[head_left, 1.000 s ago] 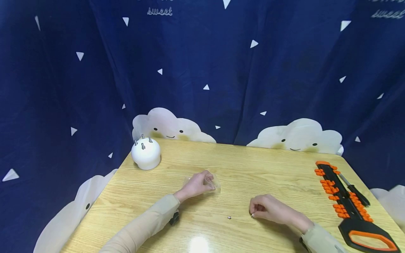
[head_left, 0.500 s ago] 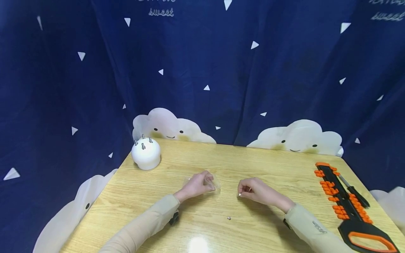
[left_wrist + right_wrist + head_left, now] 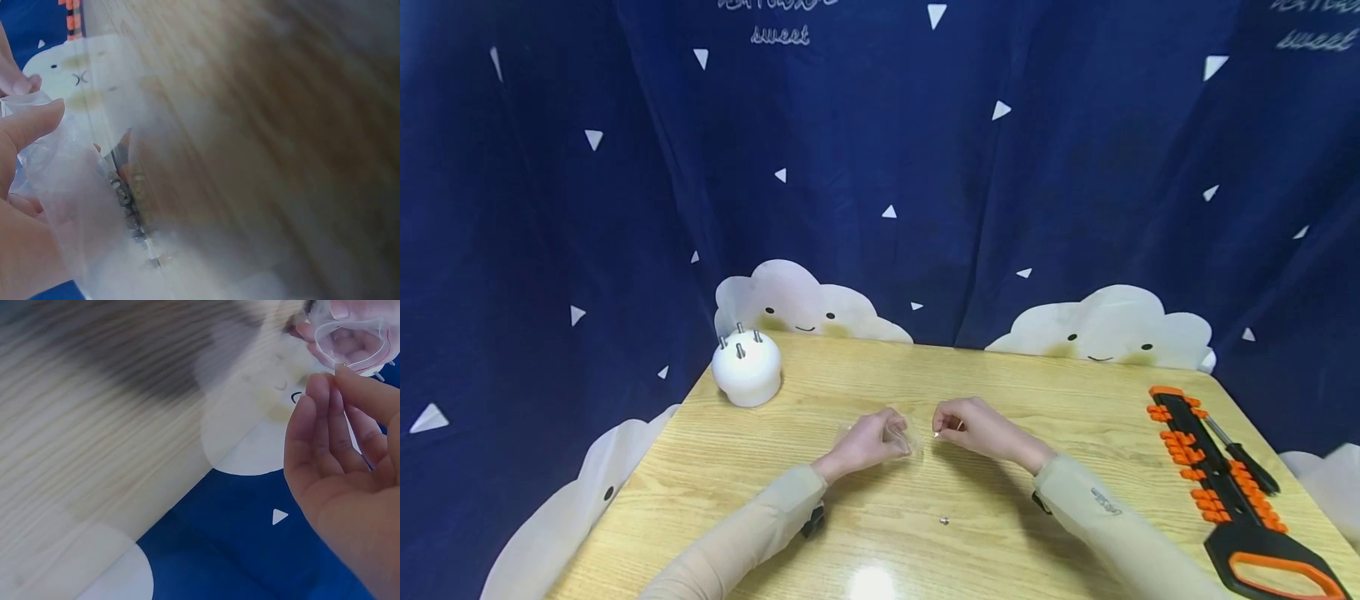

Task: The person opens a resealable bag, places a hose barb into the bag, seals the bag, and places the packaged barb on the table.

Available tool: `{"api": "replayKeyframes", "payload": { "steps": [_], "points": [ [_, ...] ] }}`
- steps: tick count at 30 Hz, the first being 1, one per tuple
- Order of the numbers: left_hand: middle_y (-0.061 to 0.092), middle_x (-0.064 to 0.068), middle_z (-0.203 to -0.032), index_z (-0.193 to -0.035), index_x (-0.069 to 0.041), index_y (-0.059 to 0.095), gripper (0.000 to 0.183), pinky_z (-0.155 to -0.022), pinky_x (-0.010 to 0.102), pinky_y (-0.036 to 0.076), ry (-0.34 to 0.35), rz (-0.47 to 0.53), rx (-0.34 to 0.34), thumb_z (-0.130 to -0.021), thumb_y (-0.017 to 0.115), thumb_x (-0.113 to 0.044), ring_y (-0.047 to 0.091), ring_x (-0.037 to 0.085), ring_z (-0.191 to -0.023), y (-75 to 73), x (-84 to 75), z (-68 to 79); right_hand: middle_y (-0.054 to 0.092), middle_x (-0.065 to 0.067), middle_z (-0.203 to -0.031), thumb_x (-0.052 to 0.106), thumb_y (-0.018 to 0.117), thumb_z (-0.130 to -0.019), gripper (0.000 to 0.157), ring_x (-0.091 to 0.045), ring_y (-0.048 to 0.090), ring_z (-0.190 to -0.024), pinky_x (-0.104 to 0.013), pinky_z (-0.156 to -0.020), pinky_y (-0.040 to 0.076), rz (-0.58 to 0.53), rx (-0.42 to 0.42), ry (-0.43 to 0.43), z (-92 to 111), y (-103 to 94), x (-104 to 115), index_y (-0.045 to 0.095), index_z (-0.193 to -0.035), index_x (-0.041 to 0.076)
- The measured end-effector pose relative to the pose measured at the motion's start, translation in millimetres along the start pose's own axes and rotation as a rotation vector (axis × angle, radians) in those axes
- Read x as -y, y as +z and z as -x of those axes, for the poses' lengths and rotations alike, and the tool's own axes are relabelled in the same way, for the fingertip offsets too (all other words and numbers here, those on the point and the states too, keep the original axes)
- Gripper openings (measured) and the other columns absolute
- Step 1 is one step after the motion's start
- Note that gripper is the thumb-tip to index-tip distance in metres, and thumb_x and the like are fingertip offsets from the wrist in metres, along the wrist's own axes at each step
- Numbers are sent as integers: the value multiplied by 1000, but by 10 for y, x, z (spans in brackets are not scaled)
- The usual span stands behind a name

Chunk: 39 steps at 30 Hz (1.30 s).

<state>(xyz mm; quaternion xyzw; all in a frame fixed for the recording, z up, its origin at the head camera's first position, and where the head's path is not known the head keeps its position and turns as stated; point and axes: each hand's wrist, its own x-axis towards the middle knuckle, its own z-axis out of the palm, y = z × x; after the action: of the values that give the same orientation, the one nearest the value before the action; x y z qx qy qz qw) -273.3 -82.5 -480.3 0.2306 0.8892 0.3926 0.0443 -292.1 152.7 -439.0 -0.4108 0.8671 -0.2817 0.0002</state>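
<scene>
My left hand point(image 3: 863, 443) grips a clear plastic bag point(image 3: 53, 147) near the middle of the table. Small dark metal pieces point(image 3: 128, 203) show low in the bag in the left wrist view. The bag's mouth gapes, its rim a rounded loop in the right wrist view. Close to the right of it, my right hand point(image 3: 977, 427) pinches a tiny shiny metal piece point(image 3: 936, 434) between thumb and fingertips; its exact kind is too small to tell. Another small metal piece point(image 3: 944, 521) lies on the table in front of the hands.
A white rounded object point(image 3: 747, 371) with several metal posts on top stands at the table's back left. At the right lie a black and orange tool holder point(image 3: 1213, 467) and a screwdriver point(image 3: 1251, 465). A blue curtain point(image 3: 880, 167) hangs behind the wooden table point(image 3: 820, 375).
My right hand has moved left and away from me with the tiny metal piece, from the front right of the table to beside the bag. My left hand stays in place on the bag.
</scene>
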Motion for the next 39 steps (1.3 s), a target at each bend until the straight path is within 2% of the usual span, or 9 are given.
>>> {"api": "replayKeyframes", "payload": {
  "steps": [10, 18, 24, 30, 39],
  "points": [
    [70, 14, -115, -115, 0, 60, 38, -91, 39, 57, -10, 3, 12, -83, 75, -14, 68, 26, -103, -7, -12, -5, 67, 4, -75, 3, 71, -87, 9, 3, 54, -68, -16, -65, 53, -28, 21, -5, -203, 93, 36, 65, -84, 10],
    [70, 15, -114, -116, 1, 59, 38, -92, 41, 57, -14, 4, 17, -84, 74, -14, 68, 27, -103, -17, -31, 4, 67, 2, -75, 1, 70, -87, 8, 4, 55, -68, -16, -64, 54, -42, 32, -5, -215, 115, 75, 65, -85, 8],
    [71, 16, -115, -116, 1, 60, 38, -94, 41, 56, -16, 24, 15, -84, 74, -14, 69, 26, -102, -20, -34, 7, 67, 1, -75, 0, 71, -86, 10, 1, 56, -69, -17, -63, 54, -36, 27, -17, -77, 85, 82, 65, -84, 8],
    [69, 17, -120, -117, 1, 60, 39, -94, 44, 56, -10, 7, 3, -84, 74, -15, 67, 30, -107, -19, -31, 17, 69, 2, -79, 1, 72, -86, 9, 4, 56, -71, -17, -63, 53, -20, 88, -51, 151, 132, 106, 65, -85, 7],
    [69, 16, -119, -116, -1, 61, 38, -94, 42, 55, -13, -7, 1, -84, 75, -16, 67, 29, -107, 1, -21, 10, 70, 0, -79, 3, 73, -86, 9, 7, 55, -70, -13, -60, 51, -88, 142, -88, 486, 220, 199, 66, -86, 8]
  ]
}}
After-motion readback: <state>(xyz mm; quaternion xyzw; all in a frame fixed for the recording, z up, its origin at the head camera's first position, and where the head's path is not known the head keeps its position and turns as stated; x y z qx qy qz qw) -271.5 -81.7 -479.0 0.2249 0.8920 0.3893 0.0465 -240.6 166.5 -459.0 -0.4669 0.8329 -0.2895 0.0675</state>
